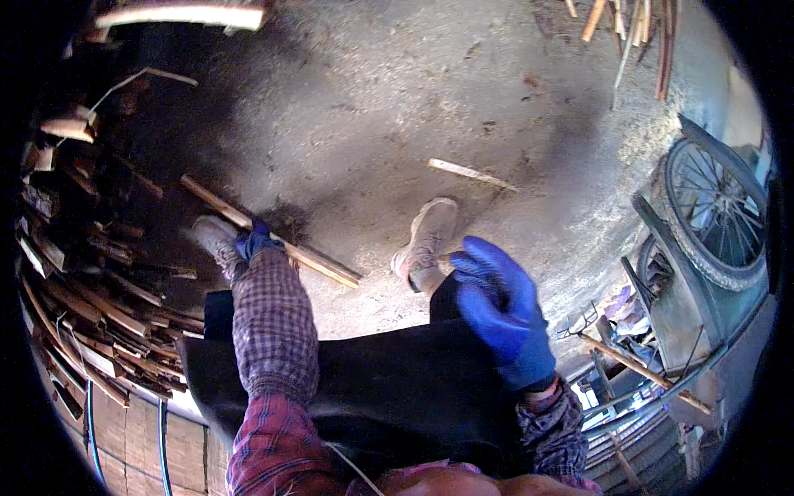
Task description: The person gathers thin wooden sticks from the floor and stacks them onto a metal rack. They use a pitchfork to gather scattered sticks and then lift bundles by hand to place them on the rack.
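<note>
My left hand (259,238), in a dark blue glove, is closed round a long narrow wooden strip (321,263) held low near my left shoe (217,240). The strip slants from upper left to lower right. My right hand (503,310), in a brighter blue glove, is raised over the edge of my black apron (389,388). Its fingers are loosely bent and apart from the thumb, with nothing visible between them. Beyond my right shoe (432,227), a short pale wooden strip (471,174) lies on the ground.
Stacked wood pieces (107,306) fill the left side. More thin sticks (628,33) lie at the far right. On the right stand a spoked wheel (715,202) and a board (674,289), with a stick (645,372) and clutter beside them. Debris is scattered over the dirt floor (356,99).
</note>
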`<state>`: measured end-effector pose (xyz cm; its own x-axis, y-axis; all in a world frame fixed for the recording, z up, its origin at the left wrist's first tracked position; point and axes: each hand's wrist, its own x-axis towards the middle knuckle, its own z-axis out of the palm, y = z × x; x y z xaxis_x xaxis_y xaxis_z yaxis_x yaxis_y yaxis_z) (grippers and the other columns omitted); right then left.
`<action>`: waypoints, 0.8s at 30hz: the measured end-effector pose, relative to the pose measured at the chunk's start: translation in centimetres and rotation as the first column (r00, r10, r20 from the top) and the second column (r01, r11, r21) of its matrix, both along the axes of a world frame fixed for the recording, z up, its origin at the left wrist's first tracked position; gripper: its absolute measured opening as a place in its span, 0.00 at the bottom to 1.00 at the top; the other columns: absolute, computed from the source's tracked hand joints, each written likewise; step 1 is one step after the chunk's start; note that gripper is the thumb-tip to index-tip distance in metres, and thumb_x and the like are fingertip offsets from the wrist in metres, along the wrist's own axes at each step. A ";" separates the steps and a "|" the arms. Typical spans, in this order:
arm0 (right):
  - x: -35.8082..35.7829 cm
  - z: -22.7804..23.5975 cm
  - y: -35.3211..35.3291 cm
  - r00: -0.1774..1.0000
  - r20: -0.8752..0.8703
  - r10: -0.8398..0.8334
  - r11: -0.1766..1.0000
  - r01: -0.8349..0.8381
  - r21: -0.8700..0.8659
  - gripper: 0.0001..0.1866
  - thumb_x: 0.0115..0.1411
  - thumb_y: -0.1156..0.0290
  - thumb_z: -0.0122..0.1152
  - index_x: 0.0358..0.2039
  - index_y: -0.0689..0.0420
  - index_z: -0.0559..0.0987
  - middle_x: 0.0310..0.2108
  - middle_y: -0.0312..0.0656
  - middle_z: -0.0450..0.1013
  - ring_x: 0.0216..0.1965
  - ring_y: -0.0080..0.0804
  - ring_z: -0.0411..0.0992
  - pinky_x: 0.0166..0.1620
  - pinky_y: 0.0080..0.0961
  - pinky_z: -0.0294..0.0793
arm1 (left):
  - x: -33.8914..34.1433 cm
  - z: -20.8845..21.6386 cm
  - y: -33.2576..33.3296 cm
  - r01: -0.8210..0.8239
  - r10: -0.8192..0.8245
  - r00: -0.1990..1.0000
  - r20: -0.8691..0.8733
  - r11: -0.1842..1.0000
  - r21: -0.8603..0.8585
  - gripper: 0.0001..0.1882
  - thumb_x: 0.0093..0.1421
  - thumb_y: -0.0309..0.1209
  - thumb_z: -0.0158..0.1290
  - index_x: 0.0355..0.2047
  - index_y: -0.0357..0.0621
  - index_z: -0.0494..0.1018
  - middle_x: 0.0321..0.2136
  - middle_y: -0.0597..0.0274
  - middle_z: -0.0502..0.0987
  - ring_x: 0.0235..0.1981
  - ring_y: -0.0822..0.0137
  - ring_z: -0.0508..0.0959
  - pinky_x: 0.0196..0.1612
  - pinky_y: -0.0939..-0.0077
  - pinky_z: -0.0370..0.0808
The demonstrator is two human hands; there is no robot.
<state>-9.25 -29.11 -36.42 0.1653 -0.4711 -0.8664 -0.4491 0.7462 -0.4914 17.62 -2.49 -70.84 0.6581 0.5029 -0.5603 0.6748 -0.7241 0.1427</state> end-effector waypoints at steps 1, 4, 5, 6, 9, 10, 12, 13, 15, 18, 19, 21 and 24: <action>-0.4 -0.2 0.1 0.999 0.001 0.032 0.999 -0.032 -0.005 0.24 0.56 0.80 0.53 0.55 0.61 0.64 0.47 0.44 0.70 0.48 0.28 0.68 0.52 0.23 0.66 | 0.2 -0.6 -0.2 0.037 -0.039 0.998 -0.040 0.999 -0.034 0.26 0.51 0.42 0.59 0.42 0.34 0.68 0.33 0.50 0.75 0.27 0.56 0.76 0.34 0.66 0.75; -1.3 -0.7 1.0 1.000 0.013 0.002 0.996 -0.001 -0.089 0.25 0.52 0.73 0.61 0.51 0.63 0.68 0.40 0.47 0.74 0.42 0.33 0.73 0.47 0.24 0.71 | -1.5 1.4 -2.7 0.187 -0.241 0.967 -0.080 0.888 -0.419 0.19 0.53 0.38 0.59 0.36 0.34 0.72 0.27 0.54 0.76 0.22 0.63 0.72 0.28 0.68 0.72; -1.8 -1.0 1.4 0.998 -0.036 0.053 0.986 -0.058 -0.154 0.27 0.51 0.71 0.62 0.51 0.63 0.67 0.41 0.49 0.73 0.44 0.37 0.72 0.48 0.26 0.70 | -3.2 2.2 -4.9 0.178 -0.256 0.966 -0.037 0.763 -0.622 0.17 0.52 0.37 0.60 0.36 0.36 0.72 0.27 0.60 0.75 0.22 0.67 0.71 0.26 0.71 0.70; -2.3 -1.4 1.7 0.992 -0.075 0.099 0.971 -0.113 -0.211 0.28 0.51 0.68 0.63 0.51 0.64 0.67 0.43 0.52 0.72 0.45 0.40 0.72 0.49 0.29 0.69 | -4.7 4.0 -7.7 0.140 -0.254 0.967 -0.019 0.591 -0.794 0.16 0.52 0.35 0.61 0.36 0.39 0.73 0.26 0.66 0.74 0.21 0.71 0.70 0.24 0.74 0.68; -4.5 -2.2 1.7 0.968 -0.221 0.121 0.878 -0.208 -0.432 0.35 0.47 0.63 0.66 0.52 0.65 0.64 0.47 0.58 0.68 0.50 0.50 0.67 0.53 0.34 0.66 | -8.6 15.6 -19.6 0.276 -0.607 0.785 -0.122 0.519 -0.809 0.15 0.51 0.34 0.61 0.38 0.46 0.74 0.28 0.71 0.75 0.27 0.76 0.71 0.26 0.80 0.66; -5.1 -1.8 1.2 0.957 -0.266 0.113 0.830 -0.238 -0.504 0.37 0.46 0.61 0.66 0.53 0.66 0.64 0.49 0.60 0.66 0.52 0.53 0.65 0.54 0.36 0.64 | -10.1 19.6 -23.0 0.309 -0.661 0.743 -0.105 0.479 -0.821 0.15 0.51 0.35 0.61 0.39 0.48 0.74 0.30 0.70 0.76 0.29 0.77 0.72 0.28 0.82 0.67; -5.9 0.8 -0.5 0.924 -0.360 0.131 0.722 -0.338 -0.604 0.41 0.43 0.61 0.68 0.54 0.66 0.62 0.51 0.60 0.63 0.53 0.52 0.64 0.54 0.37 0.64 | -11.9 27.0 -28.4 0.351 -0.733 0.680 -0.032 0.363 -0.863 0.15 0.52 0.34 0.59 0.40 0.48 0.74 0.30 0.69 0.76 0.30 0.77 0.73 0.28 0.81 0.68; -6.4 2.3 -1.7 0.902 -0.409 0.142 0.650 -0.396 -0.648 0.42 0.41 0.61 0.68 0.54 0.66 0.61 0.50 0.60 0.64 0.52 0.52 0.65 0.53 0.37 0.65 | -13.1 31.1 -31.1 0.346 -0.751 0.661 -0.005 0.310 -0.886 0.15 0.52 0.33 0.59 0.40 0.48 0.74 0.30 0.69 0.76 0.30 0.76 0.73 0.28 0.81 0.68; -7.7 5.3 -4.6 0.886 -0.458 0.068 0.541 -0.419 -0.730 0.40 0.40 0.61 0.68 0.52 0.64 0.64 0.46 0.58 0.68 0.46 0.50 0.69 0.49 0.36 0.70 | -15.7 38.5 -35.7 0.354 -0.783 0.617 0.079 0.186 -0.917 0.14 0.53 0.31 0.56 0.40 0.44 0.73 0.30 0.66 0.76 0.31 0.74 0.74 0.28 0.81 0.69; -11.1 7.6 -9.1 0.938 -0.339 0.077 0.625 -0.310 -0.716 0.34 0.42 0.62 0.67 0.50 0.61 0.68 0.40 0.52 0.72 0.40 0.47 0.73 0.43 0.36 0.73 | -19.8 44.9 -40.3 0.193 -0.753 0.651 0.095 0.044 -0.980 0.14 0.55 0.29 0.51 0.41 0.37 0.71 0.31 0.61 0.76 0.34 0.70 0.75 0.28 0.82 0.73; -12.4 7.9 -10.1 0.942 -0.335 0.026 0.676 -0.264 -0.688 0.27 0.45 0.58 0.63 0.47 0.53 0.72 0.30 0.48 0.74 0.31 0.48 0.74 0.36 0.39 0.73 | -21.3 46.3 -41.7 0.192 -0.734 0.671 0.106 0.034 -0.981 0.15 0.55 0.29 0.51 0.42 0.36 0.70 0.32 0.59 0.76 0.35 0.69 0.76 0.28 0.83 0.73; -15.3 7.7 -11.5 0.914 -0.394 0.100 0.711 -0.342 -0.615 0.25 0.46 0.59 0.62 0.46 0.50 0.72 0.28 0.47 0.74 0.30 0.48 0.74 0.35 0.40 0.73 | -23.2 47.5 -43.8 0.150 -0.760 0.647 0.062 0.047 -0.988 0.15 0.55 0.28 0.52 0.43 0.37 0.70 0.34 0.59 0.75 0.36 0.70 0.75 0.34 0.82 0.73; -18.5 7.8 -12.6 0.910 -0.395 0.125 0.781 -0.336 -0.527 0.23 0.49 0.58 0.60 0.46 0.47 0.72 0.28 0.47 0.75 0.30 0.49 0.73 0.35 0.42 0.73 | -26.2 46.9 -46.3 0.151 -0.761 0.648 0.036 0.083 -0.985 0.19 0.56 0.23 0.52 0.49 0.38 0.66 0.39 0.60 0.74 0.40 0.70 0.74 0.46 0.77 0.71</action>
<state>-27.73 -41.69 -28.59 0.0989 -0.8775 -0.4692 -0.7785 0.2255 -0.5858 -8.63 -48.79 -23.94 0.0844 -0.8197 -0.5665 0.4344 -0.4813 0.7613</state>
